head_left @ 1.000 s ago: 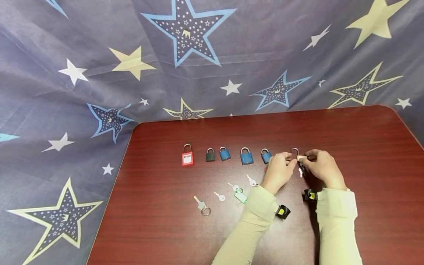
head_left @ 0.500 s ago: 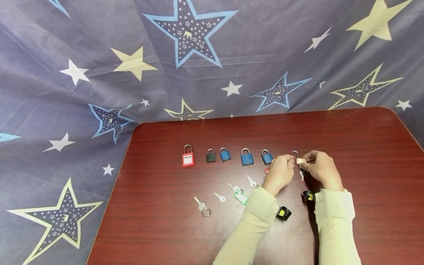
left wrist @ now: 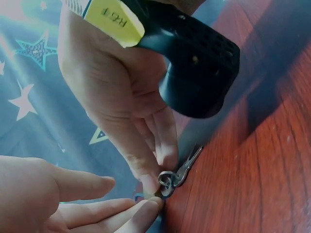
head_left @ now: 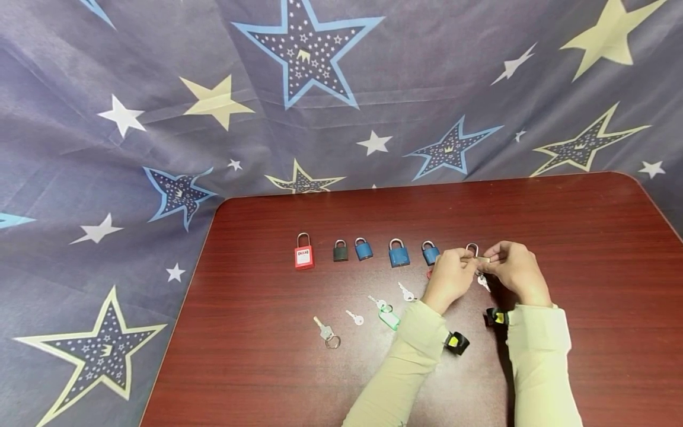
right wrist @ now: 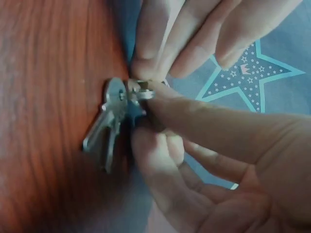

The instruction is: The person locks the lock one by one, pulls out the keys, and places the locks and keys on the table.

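Observation:
My right hand (head_left: 514,270) pinches a small brass-coloured padlock (head_left: 484,260) at the right of a row of locks. Its silver shackle (head_left: 472,247) points toward the far side of the table. From the other side, the fingertips of my left hand (head_left: 450,276) grip the padlock's left end, meeting the right fingers. Below it hang two silver keys (right wrist: 107,124) on a small ring (left wrist: 167,178), close to the tabletop. Fingers cover most of the lock body, and whether a key sits in it I cannot tell.
Left of my hands lie blue padlocks (head_left: 398,256), a dark green padlock (head_left: 340,253) and a red padlock (head_left: 304,257). Nearer on the table (head_left: 240,367) are loose keys (head_left: 356,318), a key with a ring (head_left: 326,332) and a green tag (head_left: 389,318). Star-patterned cloth (head_left: 320,130) hangs behind.
My left fingertips have come from beside the shackle onto the padlock's left end. The padlock has turned, showing a narrower face, and shifted slightly left; its keys have swung into a slant.

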### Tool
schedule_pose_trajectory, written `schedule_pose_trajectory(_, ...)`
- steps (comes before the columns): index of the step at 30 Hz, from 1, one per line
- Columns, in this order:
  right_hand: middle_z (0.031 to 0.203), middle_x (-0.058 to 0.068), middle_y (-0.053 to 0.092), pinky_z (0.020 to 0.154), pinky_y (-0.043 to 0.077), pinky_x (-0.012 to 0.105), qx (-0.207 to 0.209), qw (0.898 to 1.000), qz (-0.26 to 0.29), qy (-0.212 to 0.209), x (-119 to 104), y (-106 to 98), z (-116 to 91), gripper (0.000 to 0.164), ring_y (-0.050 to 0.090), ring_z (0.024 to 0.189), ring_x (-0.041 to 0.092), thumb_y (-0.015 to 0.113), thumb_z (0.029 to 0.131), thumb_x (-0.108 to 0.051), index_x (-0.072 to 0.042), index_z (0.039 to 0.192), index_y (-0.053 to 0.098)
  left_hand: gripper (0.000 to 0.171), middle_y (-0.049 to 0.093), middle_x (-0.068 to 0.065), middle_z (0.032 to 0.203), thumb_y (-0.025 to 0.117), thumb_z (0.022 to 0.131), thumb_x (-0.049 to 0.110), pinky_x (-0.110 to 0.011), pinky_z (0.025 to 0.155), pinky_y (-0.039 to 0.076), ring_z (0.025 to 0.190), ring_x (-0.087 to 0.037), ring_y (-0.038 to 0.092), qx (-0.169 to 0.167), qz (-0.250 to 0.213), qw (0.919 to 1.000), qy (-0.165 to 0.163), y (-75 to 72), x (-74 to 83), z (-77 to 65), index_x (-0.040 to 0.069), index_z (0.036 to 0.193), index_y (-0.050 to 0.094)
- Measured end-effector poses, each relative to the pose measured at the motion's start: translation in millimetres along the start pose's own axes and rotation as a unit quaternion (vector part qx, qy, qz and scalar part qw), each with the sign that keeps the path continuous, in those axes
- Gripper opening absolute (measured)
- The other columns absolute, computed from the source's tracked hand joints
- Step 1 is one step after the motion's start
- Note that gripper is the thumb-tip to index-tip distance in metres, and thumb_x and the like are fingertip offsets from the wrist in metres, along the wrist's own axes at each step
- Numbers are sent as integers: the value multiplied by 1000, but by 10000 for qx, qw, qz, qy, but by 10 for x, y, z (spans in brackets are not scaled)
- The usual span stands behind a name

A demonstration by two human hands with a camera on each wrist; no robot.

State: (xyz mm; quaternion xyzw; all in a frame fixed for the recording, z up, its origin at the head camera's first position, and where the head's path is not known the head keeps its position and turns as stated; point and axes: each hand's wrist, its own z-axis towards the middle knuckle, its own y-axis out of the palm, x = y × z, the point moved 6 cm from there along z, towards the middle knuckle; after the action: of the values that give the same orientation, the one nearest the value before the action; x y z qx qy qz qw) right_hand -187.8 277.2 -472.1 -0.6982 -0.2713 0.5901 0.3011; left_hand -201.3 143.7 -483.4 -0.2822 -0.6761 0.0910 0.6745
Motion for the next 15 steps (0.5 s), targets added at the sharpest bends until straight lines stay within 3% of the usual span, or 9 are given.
schedule_pose_trajectory(5,85,11,66,67,47,26,-152,9973,643,-317,-48,-5,-15,36,60,72,9,70,79,-28,1,96,60,22,67,8,85,57,85,18,-8,67,41,75,8,56,199,-337,9992,85,-81,-9,21,8,103,66)
schedule_pose_trajectory(10,90,17,65,67,50,26,-398,9864,1552,-357,-90,0,-40,38,62,74,7,69,80,-23,6,101,56,18,66,5,78,58,86,15,-11,60,44,62,7,56,615,-879,9939,242,-202,2,45,6,100,65)
schedule_pose_trajectory(15,92,15,65,68,50,29,-524,9834,1697,-371,-129,0,-40,40,63,77,8,69,79,-27,3,103,56,22,65,8,73,60,86,21,-12,58,44,57,3,58,1031,-975,9893,336,-318,22,46,7,103,64)
